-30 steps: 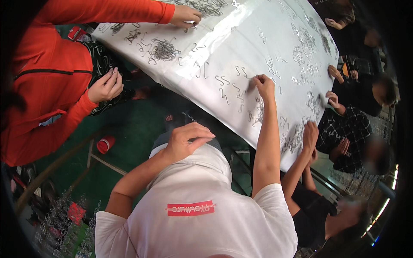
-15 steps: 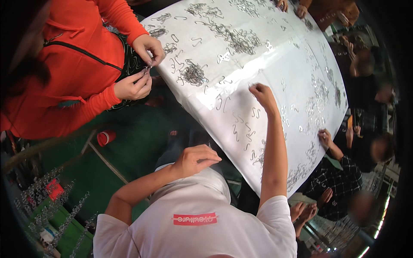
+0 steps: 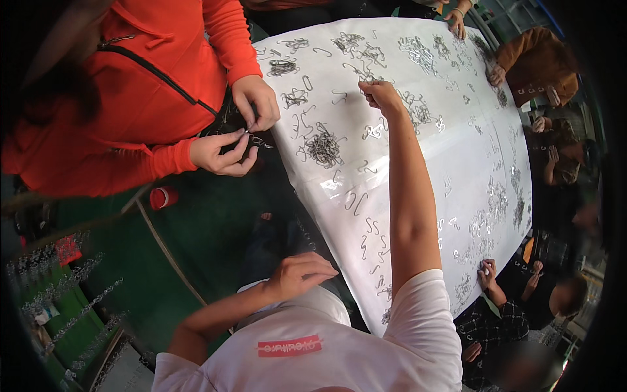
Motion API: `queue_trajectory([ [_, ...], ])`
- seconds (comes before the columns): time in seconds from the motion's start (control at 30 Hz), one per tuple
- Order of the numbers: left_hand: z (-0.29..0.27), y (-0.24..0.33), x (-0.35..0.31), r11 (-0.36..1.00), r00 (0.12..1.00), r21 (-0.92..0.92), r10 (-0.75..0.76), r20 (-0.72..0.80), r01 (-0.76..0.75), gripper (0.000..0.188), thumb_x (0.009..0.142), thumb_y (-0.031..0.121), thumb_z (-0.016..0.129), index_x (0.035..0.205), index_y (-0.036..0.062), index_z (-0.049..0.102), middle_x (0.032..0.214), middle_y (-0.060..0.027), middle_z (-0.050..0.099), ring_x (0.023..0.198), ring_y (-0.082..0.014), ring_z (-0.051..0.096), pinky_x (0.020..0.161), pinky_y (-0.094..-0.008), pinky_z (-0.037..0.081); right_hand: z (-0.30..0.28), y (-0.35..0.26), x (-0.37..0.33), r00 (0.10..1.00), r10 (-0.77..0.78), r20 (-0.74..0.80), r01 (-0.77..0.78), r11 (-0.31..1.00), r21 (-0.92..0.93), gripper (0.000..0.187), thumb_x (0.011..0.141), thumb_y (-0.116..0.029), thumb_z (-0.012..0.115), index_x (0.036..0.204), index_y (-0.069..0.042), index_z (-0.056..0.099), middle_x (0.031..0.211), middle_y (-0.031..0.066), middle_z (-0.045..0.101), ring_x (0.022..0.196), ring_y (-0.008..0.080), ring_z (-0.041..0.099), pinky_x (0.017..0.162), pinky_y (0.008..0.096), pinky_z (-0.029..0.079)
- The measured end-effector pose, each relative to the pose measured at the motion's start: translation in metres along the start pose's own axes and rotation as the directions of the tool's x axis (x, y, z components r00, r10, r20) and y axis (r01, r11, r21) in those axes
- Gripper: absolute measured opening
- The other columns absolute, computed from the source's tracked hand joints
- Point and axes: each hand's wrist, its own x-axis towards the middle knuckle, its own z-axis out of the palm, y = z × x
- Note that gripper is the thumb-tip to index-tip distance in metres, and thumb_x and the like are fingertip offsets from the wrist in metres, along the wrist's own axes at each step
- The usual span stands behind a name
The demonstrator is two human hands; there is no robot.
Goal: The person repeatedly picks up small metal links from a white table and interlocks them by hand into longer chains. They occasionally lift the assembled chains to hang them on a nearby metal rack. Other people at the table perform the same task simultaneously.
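Bent S-shaped metal hooks lie loose and in heaps on a white-covered table (image 3: 339, 225). My right hand (image 3: 382, 98) reaches far across the table, its fingers closed and curled near a spread of hooks (image 3: 416, 108). Whatever is between those fingertips is too small to make out. Below and to the left of that hand sits a dense pile of hooks (image 3: 322, 146). My left hand (image 3: 299, 276) hovers in front of my body, off the table's near edge, with its fingers pressed together. Its fingertips show nothing that I can name.
At the left, a person in an orange-red jacket (image 3: 147, 85) handles a small metal piece (image 3: 260, 142) beside the table corner. Other people's hands (image 3: 488, 274) work along the right and far edges. A red container (image 3: 163, 196) stands on the green floor.
My right hand has moved farther over the table, up and slightly left. My left hand has dropped slightly with its fingers still together. The view has shifted, so the table sits lower.
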Motion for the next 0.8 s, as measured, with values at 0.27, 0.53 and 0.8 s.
queue_trajectory([
  [0.27,0.001,-0.004,0.001,0.999,0.999,0.009,0.036,0.006,-0.036,0.019,0.074,-0.005,0.073,0.091,0.0023,0.071,0.091,-0.0084,0.070,0.084,-0.0214,0.067,0.073,-0.0307,0.055,0.004,0.001,0.019,0.996,0.091,-0.013,-0.091,0.996,-0.014,0.027,0.080,-0.013,0.072,0.060,-0.003,0.057,0.056,0.0014,0.049,0.047,0.0102,0.041,0.042,0.0260,0.031],
  [0.53,0.007,-0.007,-0.001,0.999,0.999,-0.044,0.029,0.036,-0.027,0.020,0.074,-0.006,0.072,0.092,0.0027,0.071,0.092,-0.0075,0.070,0.085,-0.0215,0.066,0.074,-0.0307,0.055,-0.002,0.008,0.025,0.987,0.151,0.053,-0.143,0.982,-0.120,0.023,0.085,-0.021,0.070,0.069,-0.007,0.060,0.061,-0.0006,0.051,0.051,0.0097,0.044,0.049,0.0253,0.037],
  [0.8,0.004,-0.007,0.003,0.998,0.999,-0.057,0.027,0.040,-0.025,0.020,0.074,-0.006,0.072,0.092,0.0021,0.071,0.093,-0.0077,0.069,0.086,-0.0218,0.066,0.075,-0.0314,0.055,0.002,-0.007,0.022,0.995,0.093,-0.023,-0.092,0.995,0.031,0.024,0.083,-0.018,0.069,0.064,-0.008,0.057,0.059,-0.0009,0.050,0.051,0.0102,0.043,0.048,0.0262,0.035],
])
